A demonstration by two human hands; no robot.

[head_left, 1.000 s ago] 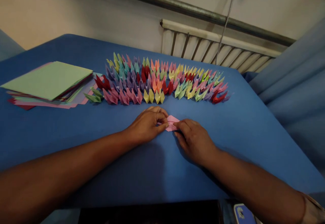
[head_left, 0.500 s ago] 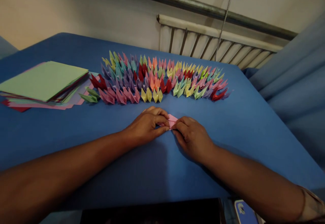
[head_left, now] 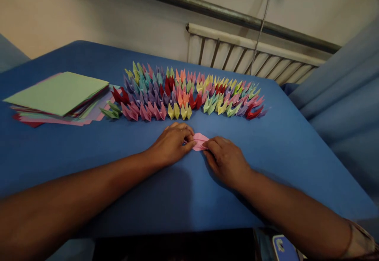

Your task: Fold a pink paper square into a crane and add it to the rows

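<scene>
A small folded piece of pink origami paper [head_left: 200, 141] lies low over the blue tabletop between my hands. My left hand [head_left: 174, 142] pinches its left end between thumb and fingers. At the other end, my right hand [head_left: 226, 160] has thumb and fingers closed on the paper's right tip. The paper's middle shows, with a crease running across it; both ends are hidden by my fingers. Just beyond my hands stand rows of folded paper cranes [head_left: 183, 113] in pink, yellow, red, green, purple and blue.
A stack of square coloured sheets [head_left: 59, 93], pale green on top, lies at the left. The blue table [head_left: 118, 221] ends at a wall with a radiator [head_left: 237, 51] and a pipe [head_left: 207, 6]. A blue curtain [head_left: 349, 107] hangs at the right.
My left hand has shifted slightly left along the pink paper, so more of its middle shows. My right hand stays on the right tip. The view has tilted a little.
</scene>
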